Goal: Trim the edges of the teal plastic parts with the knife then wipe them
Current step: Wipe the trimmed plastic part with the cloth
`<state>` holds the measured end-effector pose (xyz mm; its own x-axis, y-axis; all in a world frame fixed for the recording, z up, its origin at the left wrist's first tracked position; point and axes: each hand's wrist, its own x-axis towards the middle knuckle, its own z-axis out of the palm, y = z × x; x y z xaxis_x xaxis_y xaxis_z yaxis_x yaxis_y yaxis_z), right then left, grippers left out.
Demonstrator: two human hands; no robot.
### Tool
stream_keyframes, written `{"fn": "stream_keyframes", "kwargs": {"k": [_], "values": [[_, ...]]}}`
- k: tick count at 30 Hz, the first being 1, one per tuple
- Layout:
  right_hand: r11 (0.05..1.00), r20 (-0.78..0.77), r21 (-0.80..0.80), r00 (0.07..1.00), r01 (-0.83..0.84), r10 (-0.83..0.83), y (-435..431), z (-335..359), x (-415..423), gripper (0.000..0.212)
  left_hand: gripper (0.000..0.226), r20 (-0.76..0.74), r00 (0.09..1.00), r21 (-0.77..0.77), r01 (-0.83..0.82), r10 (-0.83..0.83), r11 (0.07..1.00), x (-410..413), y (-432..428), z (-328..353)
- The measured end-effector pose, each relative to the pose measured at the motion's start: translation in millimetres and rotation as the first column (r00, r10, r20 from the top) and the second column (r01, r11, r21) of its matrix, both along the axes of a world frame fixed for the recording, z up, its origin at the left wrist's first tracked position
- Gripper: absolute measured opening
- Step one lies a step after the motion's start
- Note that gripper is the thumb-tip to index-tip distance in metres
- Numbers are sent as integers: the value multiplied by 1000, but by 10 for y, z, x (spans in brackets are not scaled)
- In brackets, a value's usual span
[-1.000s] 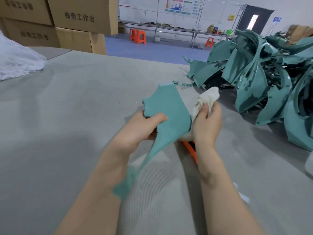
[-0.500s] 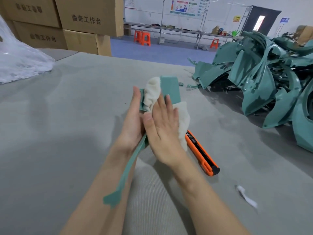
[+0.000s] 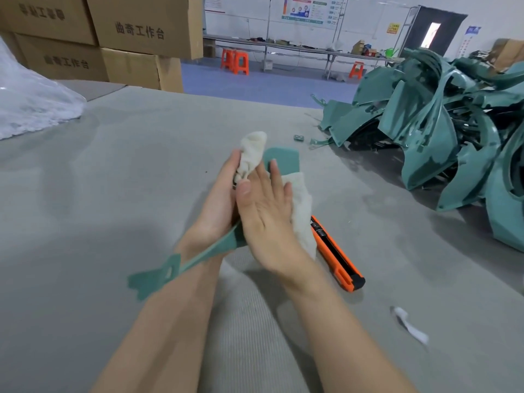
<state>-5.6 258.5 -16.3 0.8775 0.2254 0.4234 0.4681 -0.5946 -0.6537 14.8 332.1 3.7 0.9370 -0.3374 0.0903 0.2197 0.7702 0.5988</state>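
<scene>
Near the middle of the frame we hold one teal part [image 3: 283, 163] between both hands, above the grey table [image 3: 85, 194]. Its broad end points away from us and shows past our fingertips. Its thin tail slants down to the lower left and ends in a flat tab over our left forearm.

Our left hand [image 3: 218, 199] backs the part from the left side, with its fingers straight and close together. We cannot tell where its thumb lies.

Our right hand [image 3: 266, 211] lies flat on a white cloth [image 3: 300, 211] and presses it against the part. Its fingers are straight and slightly spread. One end of the cloth bunches up above our left fingertips, and the rest hangs out under the right palm.

The orange knife [image 3: 337, 256] lies on the table just right of our right wrist, touched by neither hand.

A heap of teal parts [image 3: 425, 123] fills the right of the frame, well apart from our hands. Cardboard boxes [image 3: 127, 29] stand at the upper left, and a white scrap [image 3: 408, 324] lies at the lower right.
</scene>
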Motion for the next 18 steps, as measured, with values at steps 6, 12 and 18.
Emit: {"fn": "stream_keyframes", "kwargs": {"k": [6, 12, 18], "values": [[908, 23, -241, 937, 344, -348, -456, 56, 231, 57, 61, -59, 974, 289, 228, -221, 930, -27, -79, -4], [808, 38, -84, 812, 583, -582, -661, 63, 337, 43, 77, -133, 958, 318, 286, -256, 904, -10, 95, -42], [730, -181, 59, 726, 681, -663, -953, 6, 442, 46, 74, 76, 989, 363, 93, -128, 927, -31, 45, 3]]}}
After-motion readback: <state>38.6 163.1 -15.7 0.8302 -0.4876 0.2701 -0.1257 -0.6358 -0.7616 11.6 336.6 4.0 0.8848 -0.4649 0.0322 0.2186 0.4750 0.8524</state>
